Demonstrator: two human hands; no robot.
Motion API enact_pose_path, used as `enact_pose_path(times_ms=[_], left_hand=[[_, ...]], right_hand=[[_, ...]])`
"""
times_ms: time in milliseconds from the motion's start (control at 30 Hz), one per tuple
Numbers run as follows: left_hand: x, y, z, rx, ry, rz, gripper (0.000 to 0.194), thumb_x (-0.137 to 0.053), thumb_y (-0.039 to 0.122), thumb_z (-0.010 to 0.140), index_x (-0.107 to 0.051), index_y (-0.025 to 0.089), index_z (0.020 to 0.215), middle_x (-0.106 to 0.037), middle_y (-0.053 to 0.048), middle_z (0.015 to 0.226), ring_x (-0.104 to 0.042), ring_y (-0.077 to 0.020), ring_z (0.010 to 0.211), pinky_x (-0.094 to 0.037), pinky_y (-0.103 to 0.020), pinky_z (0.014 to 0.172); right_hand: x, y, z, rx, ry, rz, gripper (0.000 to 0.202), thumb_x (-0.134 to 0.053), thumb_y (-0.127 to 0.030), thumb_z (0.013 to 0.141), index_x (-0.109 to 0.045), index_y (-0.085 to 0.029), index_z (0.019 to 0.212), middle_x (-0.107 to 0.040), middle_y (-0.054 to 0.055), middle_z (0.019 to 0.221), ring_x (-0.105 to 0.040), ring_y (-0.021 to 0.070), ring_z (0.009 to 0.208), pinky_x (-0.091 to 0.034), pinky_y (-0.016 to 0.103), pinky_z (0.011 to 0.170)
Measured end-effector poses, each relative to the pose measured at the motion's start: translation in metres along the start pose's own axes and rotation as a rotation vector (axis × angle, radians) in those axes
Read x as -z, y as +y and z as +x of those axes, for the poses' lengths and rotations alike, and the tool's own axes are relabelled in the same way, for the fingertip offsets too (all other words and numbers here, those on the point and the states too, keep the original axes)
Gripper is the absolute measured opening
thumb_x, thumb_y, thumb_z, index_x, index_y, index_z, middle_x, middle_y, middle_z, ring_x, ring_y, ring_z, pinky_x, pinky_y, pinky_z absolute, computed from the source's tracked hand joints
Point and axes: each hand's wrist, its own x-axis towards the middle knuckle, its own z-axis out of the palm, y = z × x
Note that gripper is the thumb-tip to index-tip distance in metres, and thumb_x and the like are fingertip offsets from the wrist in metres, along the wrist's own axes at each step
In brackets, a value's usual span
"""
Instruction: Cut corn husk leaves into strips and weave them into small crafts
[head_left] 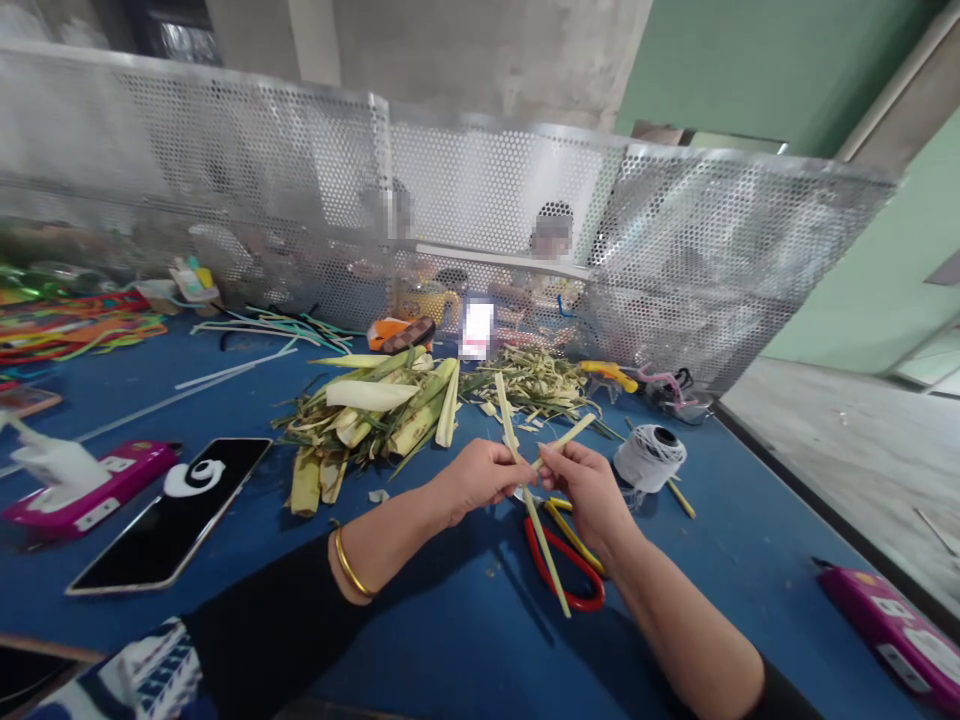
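Note:
My left hand [480, 475] pinches a long pale green leaf strip [545, 550], which slants from above the fingers down toward me. In my right hand [585, 480] is the end of a shorter leaf strip [576, 432], crossing near the first one. The fingertips of both hands nearly meet. Below them on the table lie scissors [566, 560] with one red and one yellow handle, blades partly hidden under my hands. Just right of my right hand stands a spool of white thread [649, 457]. A heap of green husk leaves [382, 405] lies beyond my left hand.
Shredded leaf scraps [536, 380] are piled by the perforated metal screen [480, 180]. A lit phone [477, 330] leans there. To the left are a dark tablet [180, 515] and a magenta power strip [97, 490]; another power strip [892, 620] lies right. People sit behind the screen.

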Motion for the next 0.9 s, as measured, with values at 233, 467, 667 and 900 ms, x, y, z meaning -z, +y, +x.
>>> enact_pose_path(times_ms=[233, 467, 667, 900], left_hand=[[0.001, 0.000, 0.000, 0.005, 0.045, 0.104, 0.023, -0.065, 0.035, 0.071, -0.067, 0.013, 0.065, -0.042, 0.006, 0.044, -0.031, -0.0068, 0.042, -0.021, -0.023, 0.043], [-0.008, 0.001, -0.006, -0.058, -0.051, 0.226, 0.031, -0.056, 0.035, 0.079, -0.061, 0.016, 0.056, -0.042, 0.005, 0.043, -0.036, -0.0079, 0.041, -0.027, -0.023, 0.044], [-0.011, 0.004, -0.010, 0.008, -0.133, 0.178, 0.023, -0.057, 0.029, 0.077, -0.063, 0.015, 0.060, -0.051, 0.003, 0.046, -0.044, -0.0077, 0.037, -0.031, -0.020, 0.040], [-0.008, 0.005, -0.008, 0.038, -0.225, 0.174, 0.019, -0.060, 0.022, 0.073, -0.064, 0.014, 0.057, -0.054, 0.003, 0.046, -0.045, -0.0062, 0.037, -0.033, -0.018, 0.039]], right_hand=[[0.016, -0.015, -0.006, 0.390, 0.222, -0.732, 0.047, -0.058, -0.057, 0.080, -0.055, -0.020, 0.050, -0.049, -0.001, 0.043, -0.043, 0.0121, 0.042, -0.031, 0.027, 0.047], [0.009, -0.023, -0.011, 0.485, -0.072, -0.733, 0.027, -0.060, -0.045, 0.079, -0.069, -0.021, 0.073, -0.068, 0.005, 0.077, -0.061, 0.0190, 0.074, -0.044, 0.029, 0.066], [0.000, -0.011, -0.012, 0.115, -0.098, -0.267, 0.029, -0.070, -0.044, 0.064, -0.060, -0.018, 0.059, -0.055, -0.001, 0.056, -0.045, 0.0118, 0.050, -0.035, 0.024, 0.045], [-0.005, -0.002, -0.014, 0.215, 0.060, -0.295, 0.024, -0.068, -0.040, 0.065, -0.060, -0.018, 0.057, -0.056, -0.001, 0.056, -0.046, 0.0130, 0.055, -0.036, 0.025, 0.051]])
